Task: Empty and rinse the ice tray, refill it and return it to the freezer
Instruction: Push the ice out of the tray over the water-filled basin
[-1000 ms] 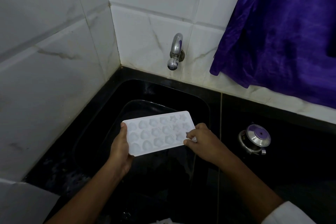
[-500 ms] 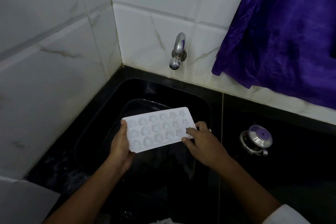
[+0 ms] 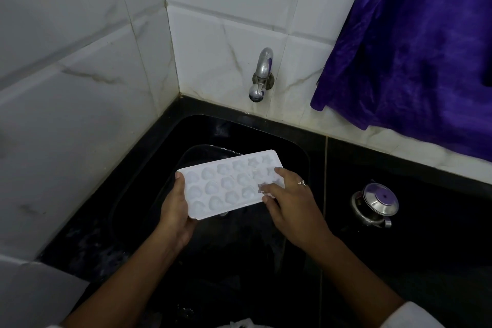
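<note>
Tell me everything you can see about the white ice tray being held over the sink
The ice tray is a white rectangular mould, plastic by its look, with three rows of shaped cavities; some at the far right look star-shaped. It faces up, tilted, over the black sink, below the wall tap. The left hand grips its near left end; the right hand rests fingers on its right end. Whether the cavities hold ice is unclear.

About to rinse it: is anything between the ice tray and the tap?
Nothing visible. The ice tray, held by the left hand and right hand over the sink, has open space up to the tap.
</note>
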Available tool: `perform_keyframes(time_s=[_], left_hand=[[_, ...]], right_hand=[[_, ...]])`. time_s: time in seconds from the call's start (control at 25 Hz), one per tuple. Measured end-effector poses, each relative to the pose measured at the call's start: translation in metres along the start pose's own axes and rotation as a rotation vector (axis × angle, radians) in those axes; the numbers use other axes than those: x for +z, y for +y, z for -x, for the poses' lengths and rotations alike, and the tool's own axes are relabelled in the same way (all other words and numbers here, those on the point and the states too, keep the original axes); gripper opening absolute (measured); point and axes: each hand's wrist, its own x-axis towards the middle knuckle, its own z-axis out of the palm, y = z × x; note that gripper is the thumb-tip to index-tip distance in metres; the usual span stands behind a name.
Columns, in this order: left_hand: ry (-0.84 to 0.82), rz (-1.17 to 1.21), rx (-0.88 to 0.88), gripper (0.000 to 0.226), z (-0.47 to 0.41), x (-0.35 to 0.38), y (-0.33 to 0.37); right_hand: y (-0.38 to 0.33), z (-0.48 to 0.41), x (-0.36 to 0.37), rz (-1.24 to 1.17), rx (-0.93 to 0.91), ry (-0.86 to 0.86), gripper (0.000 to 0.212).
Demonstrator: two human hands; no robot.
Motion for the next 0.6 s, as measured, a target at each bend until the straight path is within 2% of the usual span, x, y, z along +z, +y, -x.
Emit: perform_keyframes(time_s=[0.2, 0.44, 0.6], left_hand=[[-0.002, 0.004, -0.009, 0.059, 0.003, 0.001, -0.001], [0.007, 0.016, -0.002, 0.061, 0.004, -0.004, 0.002], [0.027, -0.017, -0.013, 0.064, 0.005, -0.005, -0.002]], right_hand=[[-0.008, -0.006, 0.005, -0.063, 0.087, -0.111, 0.029], [-0.012, -0.008, 0.009, -0.218, 0.146, -0.018, 0.019], [-0.013, -0.008, 0.006, -0.126, 0.143, -0.169, 0.026]])
